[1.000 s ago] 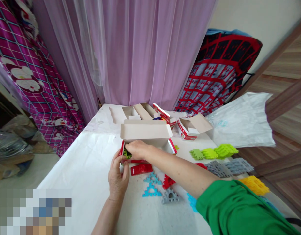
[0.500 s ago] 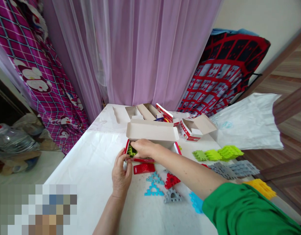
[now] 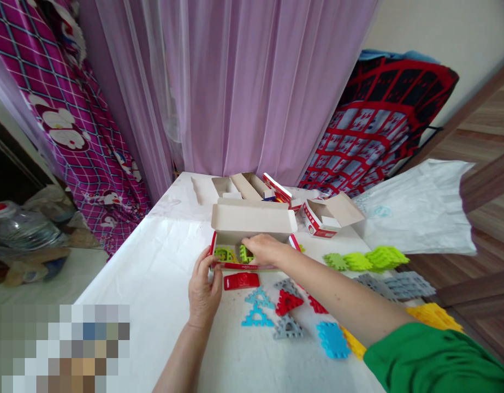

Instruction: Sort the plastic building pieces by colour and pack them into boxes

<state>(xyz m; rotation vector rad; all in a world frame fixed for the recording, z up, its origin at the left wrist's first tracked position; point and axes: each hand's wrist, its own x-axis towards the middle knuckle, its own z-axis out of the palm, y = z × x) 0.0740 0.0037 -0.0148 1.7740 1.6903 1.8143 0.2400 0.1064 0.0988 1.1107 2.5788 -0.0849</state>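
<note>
A red and white cardboard box [image 3: 252,224] lies open on the white table [image 3: 153,273], its lid flap standing up behind it. Green toothed plastic pieces [image 3: 224,254] lie inside. My left hand [image 3: 203,292] grips the box's front left corner, fingers curled on the rim. My right hand [image 3: 265,248] reaches into the box over its middle, fingers bent down onto a green piece [image 3: 245,253]; I cannot see whether they pinch it. A red flap [image 3: 241,280] lies flat just before the box.
Loose triangles, blue [image 3: 256,308], red [image 3: 288,301] and grey [image 3: 288,326], lie near my right forearm. Green [image 3: 366,258], grey [image 3: 399,284] and yellow [image 3: 434,315] stacks sit at right. More opened boxes [image 3: 321,215] stand behind, before a purple curtain [image 3: 243,87].
My right hand has slid rightward inside the box, from its left end to its middle, uncovering the green pieces at the left. My left hand stays on the corner.
</note>
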